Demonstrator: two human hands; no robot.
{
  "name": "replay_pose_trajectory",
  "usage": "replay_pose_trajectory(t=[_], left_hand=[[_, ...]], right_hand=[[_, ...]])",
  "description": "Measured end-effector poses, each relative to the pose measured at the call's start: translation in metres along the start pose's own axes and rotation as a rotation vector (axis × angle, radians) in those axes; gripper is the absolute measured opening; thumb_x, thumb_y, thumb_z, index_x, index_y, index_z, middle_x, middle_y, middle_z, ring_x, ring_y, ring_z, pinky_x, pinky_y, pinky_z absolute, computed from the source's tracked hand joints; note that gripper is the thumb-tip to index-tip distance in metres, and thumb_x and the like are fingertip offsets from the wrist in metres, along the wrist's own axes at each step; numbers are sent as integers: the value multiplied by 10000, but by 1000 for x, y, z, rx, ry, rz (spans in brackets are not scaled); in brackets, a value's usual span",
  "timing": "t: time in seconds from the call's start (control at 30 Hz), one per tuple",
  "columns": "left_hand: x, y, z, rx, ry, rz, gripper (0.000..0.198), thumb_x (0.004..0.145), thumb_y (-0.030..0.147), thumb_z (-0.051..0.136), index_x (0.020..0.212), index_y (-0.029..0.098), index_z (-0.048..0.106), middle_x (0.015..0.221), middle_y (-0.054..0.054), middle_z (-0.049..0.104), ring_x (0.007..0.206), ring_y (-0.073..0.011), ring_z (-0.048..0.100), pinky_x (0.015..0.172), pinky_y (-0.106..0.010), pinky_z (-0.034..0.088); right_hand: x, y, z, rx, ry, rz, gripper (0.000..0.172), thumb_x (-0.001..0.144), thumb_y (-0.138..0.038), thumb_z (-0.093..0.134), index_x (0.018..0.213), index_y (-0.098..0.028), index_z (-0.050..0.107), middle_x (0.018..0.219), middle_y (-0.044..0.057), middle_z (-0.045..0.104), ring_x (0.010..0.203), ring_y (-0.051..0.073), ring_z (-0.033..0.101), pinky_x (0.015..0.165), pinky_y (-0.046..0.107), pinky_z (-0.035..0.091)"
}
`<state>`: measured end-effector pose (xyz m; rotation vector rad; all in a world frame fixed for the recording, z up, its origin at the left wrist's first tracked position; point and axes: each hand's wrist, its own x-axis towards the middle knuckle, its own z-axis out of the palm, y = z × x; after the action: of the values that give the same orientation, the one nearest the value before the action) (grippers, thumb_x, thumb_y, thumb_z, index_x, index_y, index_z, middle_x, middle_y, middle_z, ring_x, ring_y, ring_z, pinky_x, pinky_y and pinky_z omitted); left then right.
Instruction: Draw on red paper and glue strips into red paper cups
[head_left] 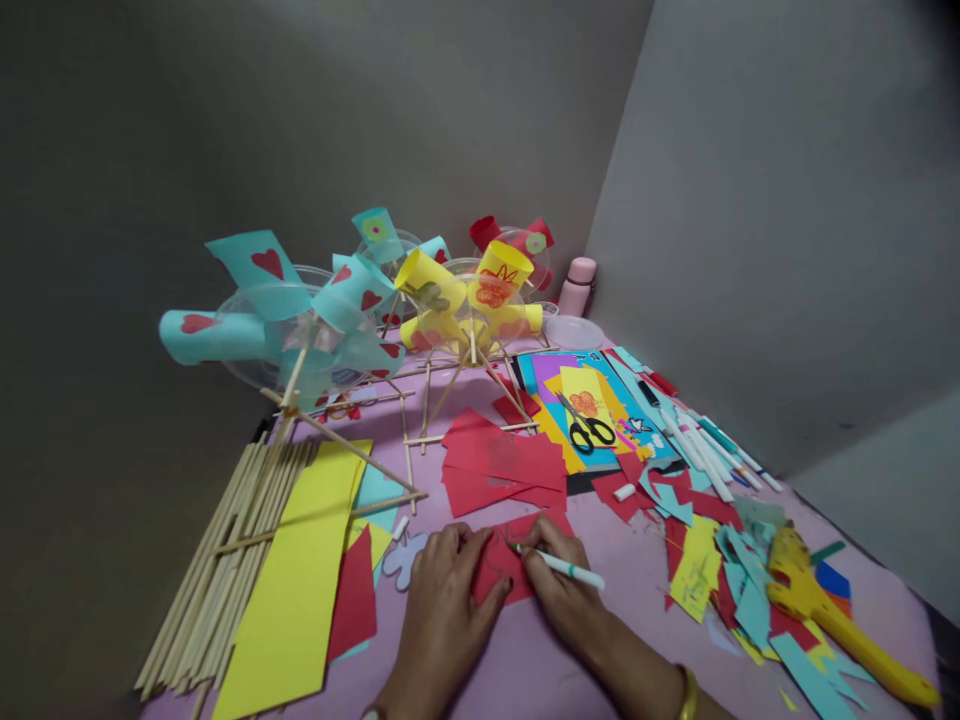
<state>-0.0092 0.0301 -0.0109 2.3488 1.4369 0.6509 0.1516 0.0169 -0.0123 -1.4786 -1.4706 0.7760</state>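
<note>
Plain grey walls (750, 200) meet in a corner at 12 o'clock, bare and dim; below them the pink-covered counter (525, 670) runs out of the picture at 6 o'clock, and scraps hide much of it; at 10 o'clock stands a wheel of turquoise paper cups with red hearts on a wooden-stick frame (292, 310), and it partly covers the wheels behind it; a bundle of long pale wooden sticks (217, 580) lies at 8 o'clock, its near ends cut off; beside it, overlapping it, a long yellow paper sheet (300, 590); a loose pile of red paper pieces (499, 460) sits at the middle; a yellow plastic glue gun (832, 615) lies at 4 o'clock among turquoise and yellow offcuts; the left hand (442, 590), at 6 o'clock, is spread flat on a small red paper piece (499, 565); the right hand (559, 590), just beside it, pinches a white felt pen with a teal band (562, 568), tip on that piece; the marks there are too faint to read; black-handled scissors (589, 430) rest on coloured sheets at 1 o'clock.
</note>
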Motion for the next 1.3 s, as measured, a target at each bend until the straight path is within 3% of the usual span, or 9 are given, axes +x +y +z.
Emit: replay_pose_trajectory(t=[0.33, 0.57, 1.3], left_hand=[[0, 5, -6, -19, -71, -53, 628, 632, 309, 779, 1212, 208, 560, 1129, -97, 543, 1029, -300, 493, 861, -446, 423], [-1, -1, -1, -32, -65, -51, 648, 630, 309, 782, 1230, 228, 549, 1147, -92, 535, 1042, -300, 488, 875, -456, 415], [-2, -2, 0, -21, -55, -40, 648, 630, 322, 786, 1228, 219, 558, 1136, -100, 546, 1033, -301, 505, 866, -455, 425]], right_hand=[[-2, 4, 0, -11, 40, 42, 110, 766, -210, 441, 662, -240, 462, 558, -52, 439, 532, 153, 445, 539, 262, 330], [-1, 2, -1, 27, -14, 39, 108, 783, -238, 415, 675, -242, 423, 536, -74, 379, 488, 146, 428, 509, 262, 294], [-1, 2, -2, 2, -66, 7, 129, 816, -152, 410, 720, -238, 420, 567, -71, 417, 507, 134, 448, 514, 249, 310]])
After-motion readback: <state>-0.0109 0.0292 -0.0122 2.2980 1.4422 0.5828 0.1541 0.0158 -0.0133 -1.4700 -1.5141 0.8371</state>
